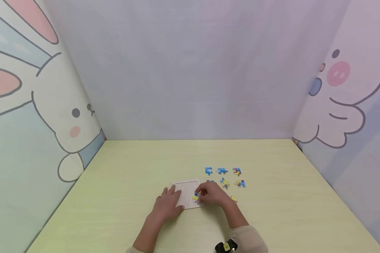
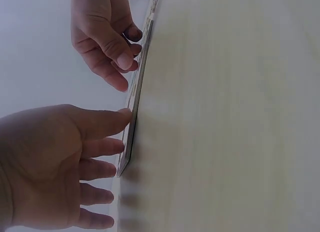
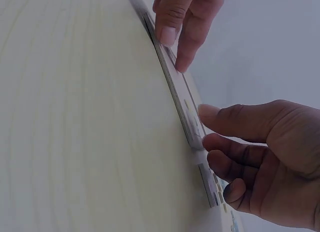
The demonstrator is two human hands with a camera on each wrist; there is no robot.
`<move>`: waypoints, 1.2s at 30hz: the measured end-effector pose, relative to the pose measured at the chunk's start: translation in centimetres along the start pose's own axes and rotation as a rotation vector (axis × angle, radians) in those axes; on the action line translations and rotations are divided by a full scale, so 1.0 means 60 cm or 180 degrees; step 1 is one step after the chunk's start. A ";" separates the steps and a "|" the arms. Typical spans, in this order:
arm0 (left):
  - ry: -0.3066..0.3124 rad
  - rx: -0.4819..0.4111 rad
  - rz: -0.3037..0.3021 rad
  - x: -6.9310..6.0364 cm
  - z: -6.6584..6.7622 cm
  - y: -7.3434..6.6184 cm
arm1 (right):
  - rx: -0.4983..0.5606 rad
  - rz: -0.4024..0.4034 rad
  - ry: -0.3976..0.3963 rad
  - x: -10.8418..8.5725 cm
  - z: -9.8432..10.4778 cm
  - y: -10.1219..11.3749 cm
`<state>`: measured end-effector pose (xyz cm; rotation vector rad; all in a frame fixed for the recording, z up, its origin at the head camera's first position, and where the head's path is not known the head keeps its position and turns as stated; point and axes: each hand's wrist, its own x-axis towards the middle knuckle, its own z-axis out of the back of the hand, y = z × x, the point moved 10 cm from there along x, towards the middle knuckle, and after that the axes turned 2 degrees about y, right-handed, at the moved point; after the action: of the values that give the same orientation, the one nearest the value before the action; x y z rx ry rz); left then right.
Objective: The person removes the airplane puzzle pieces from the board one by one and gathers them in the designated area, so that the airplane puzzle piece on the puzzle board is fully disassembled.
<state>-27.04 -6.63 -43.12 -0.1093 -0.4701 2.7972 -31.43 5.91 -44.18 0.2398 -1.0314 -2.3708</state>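
A square white puzzle board (image 1: 185, 196) with a thin outline lies on the table. My left hand (image 1: 167, 205) rests on its left side, fingers spread and straight, thumb at the near edge. At the board's lower right corner, my right hand (image 1: 211, 193) has curled fingers, with thumb and index finger at a yellow and blue puzzle piece (image 1: 195, 198). The fingers partly hide that piece. In the right wrist view the right hand (image 3: 265, 162) is low beside the board's edge (image 3: 172, 87), and the left hand's fingers touch the far part.
Loose jigsaw pieces lie in rows behind and right of the board, including a blue one (image 1: 222, 171), a red and blue one (image 1: 237, 171) and a yellow one (image 1: 225, 183). The right forearm partly covers another yellow piece (image 1: 234, 199). Printed curtains surround the pale table (image 1: 130, 168).
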 end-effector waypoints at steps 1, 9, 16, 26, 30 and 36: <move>0.0030 -0.0002 0.0026 0.000 -0.002 0.002 | -0.0005 -0.0032 0.0024 0.000 -0.002 -0.001; 0.0178 0.0066 0.0140 0.004 -0.011 0.007 | 0.0003 -0.0185 0.0152 0.001 -0.005 -0.005; 0.0216 0.0096 0.0189 0.008 -0.011 0.010 | 0.0208 -0.0270 0.0216 0.003 -0.004 -0.009; 0.0224 0.0042 0.0242 0.009 -0.013 0.012 | 0.0377 -0.0343 0.0145 0.007 -0.002 -0.022; 0.0219 0.0012 0.0231 0.008 -0.010 0.012 | 0.0440 -0.0264 0.0094 0.008 -0.001 -0.022; 0.0222 0.0024 0.0212 0.010 -0.010 0.016 | 0.0481 -0.0100 0.0074 0.009 -0.004 -0.018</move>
<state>-27.82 -7.14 -44.03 -0.2242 -0.4470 2.8489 -32.23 6.10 -45.12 0.3406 -1.2054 -2.3142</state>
